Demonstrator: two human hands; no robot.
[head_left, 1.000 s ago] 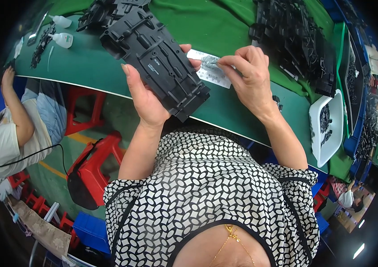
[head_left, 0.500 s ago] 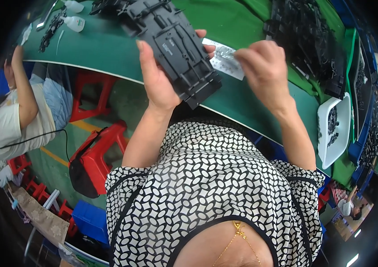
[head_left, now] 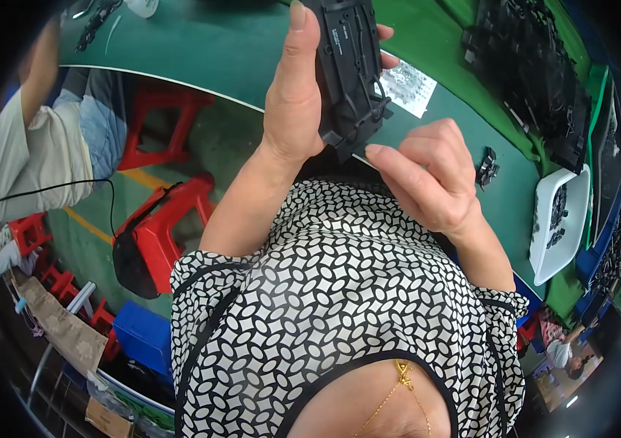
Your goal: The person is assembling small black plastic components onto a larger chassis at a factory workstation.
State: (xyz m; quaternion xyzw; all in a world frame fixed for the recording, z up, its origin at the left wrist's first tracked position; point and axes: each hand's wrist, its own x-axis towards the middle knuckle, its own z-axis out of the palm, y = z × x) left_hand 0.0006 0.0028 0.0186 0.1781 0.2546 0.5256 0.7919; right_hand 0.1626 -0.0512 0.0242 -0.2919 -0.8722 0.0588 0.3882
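The left hand (head_left: 297, 102) now has its fingers clamped on the black plastic part (head_left: 351, 69), lifted closer and more upright than a second ago. The right hand (head_left: 427, 175) has let go of the sticker sheet (head_left: 407, 87), fingers loosely curled with their tips just under the part's lower edge. Green table (head_left: 215, 44) around the sheet is open; white tray (head_left: 570, 219) sits far right.

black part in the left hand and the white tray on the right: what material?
Black part: looks like moulded plastic, matte, with ribs and clip-like cut-outs; the left hand grips it. White tray: probably thin formed plastic, smooth with a slight sheen and rounded corners, though it could be something else.
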